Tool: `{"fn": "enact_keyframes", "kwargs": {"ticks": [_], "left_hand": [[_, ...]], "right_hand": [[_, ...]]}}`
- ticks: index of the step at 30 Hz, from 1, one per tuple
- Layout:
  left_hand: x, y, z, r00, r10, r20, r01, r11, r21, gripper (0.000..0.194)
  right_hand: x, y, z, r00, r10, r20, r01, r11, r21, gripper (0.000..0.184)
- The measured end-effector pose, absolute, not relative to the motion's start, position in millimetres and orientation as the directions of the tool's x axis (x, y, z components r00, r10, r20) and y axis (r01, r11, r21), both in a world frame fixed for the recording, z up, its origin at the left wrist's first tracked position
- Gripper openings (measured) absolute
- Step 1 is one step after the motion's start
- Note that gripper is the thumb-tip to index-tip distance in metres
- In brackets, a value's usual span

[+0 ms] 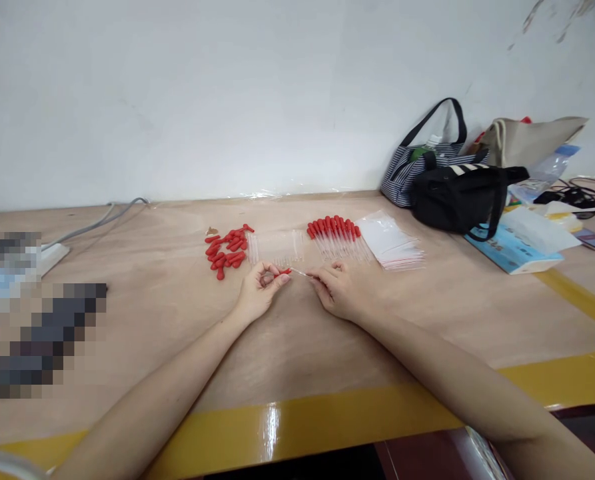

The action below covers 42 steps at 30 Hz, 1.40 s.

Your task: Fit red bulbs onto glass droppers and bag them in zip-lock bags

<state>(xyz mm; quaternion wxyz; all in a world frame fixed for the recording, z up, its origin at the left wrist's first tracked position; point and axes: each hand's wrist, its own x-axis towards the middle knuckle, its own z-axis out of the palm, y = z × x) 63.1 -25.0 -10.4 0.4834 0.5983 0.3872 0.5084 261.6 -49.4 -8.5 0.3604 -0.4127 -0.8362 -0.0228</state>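
Observation:
Pinched in the fingers of my left hand is a red rubber bulb, its open end facing right. My right hand grips a thin clear tube, whose tip meets the bulb or lies right against it; I cannot tell how deep it sits. Beyond my left hand lies a loose pile of red rubber bulbs. Several bare clear tubes rest between the pile and my right hand. Behind my right hand, droppers with red bulbs lie side by side in a row.
A fanned stack of clear plastic bags lies right of the droppers. Farther right are a black bag, a striped bag and a blue tissue pack. A power strip and blurred-out items sit at left. Yellow tape lines the table's front edge.

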Motion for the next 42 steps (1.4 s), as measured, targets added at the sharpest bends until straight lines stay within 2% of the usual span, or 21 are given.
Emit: {"fn": "enact_keyframes", "kwargs": {"ticks": [5,13,22,30,34,39,41,42], "left_hand": [[61,-25,-10,0.222,0.952,0.210,0.047,-0.225,0.973,0.031],[57,-28,-11,0.282,0.916,0.286,0.230,-0.354,0.907,0.028],[53,-35,-9,0.412,0.869,0.274,0.452,-0.457,0.766,0.023],[52,-32,-12,0.477,0.832,0.283,0.440,-0.505,0.743,0.022],[53,-32,-9,0.440,0.849,0.293,0.457,-0.493,0.741,0.022],[52,-29,-4,0.438,0.773,0.459,0.448,-0.630,0.634,0.020],[50,-25,-4,0.396,0.759,0.517,0.478,-0.651,0.590,0.029],[48,-23,-5,0.350,0.775,0.526,0.509,-0.629,0.588,0.034]], "right_hand": [[261,-49,-11,-0.433,0.670,0.603,0.660,0.692,-0.294,0.022],[268,-44,-10,-0.473,0.705,0.528,0.622,0.692,-0.367,0.023],[270,-46,-5,-0.560,0.692,0.457,0.710,0.684,-0.165,0.028],[265,-51,-5,-0.544,0.728,0.418,0.713,0.663,-0.228,0.019],[264,-49,-1,-0.549,0.712,0.438,0.725,0.666,-0.174,0.020],[266,-50,7,-0.619,0.651,0.440,0.740,0.671,0.048,0.024],[268,-50,9,-0.582,0.683,0.442,0.778,0.625,0.059,0.025],[268,-49,11,-0.525,0.722,0.451,0.816,0.578,0.024,0.025]]}}
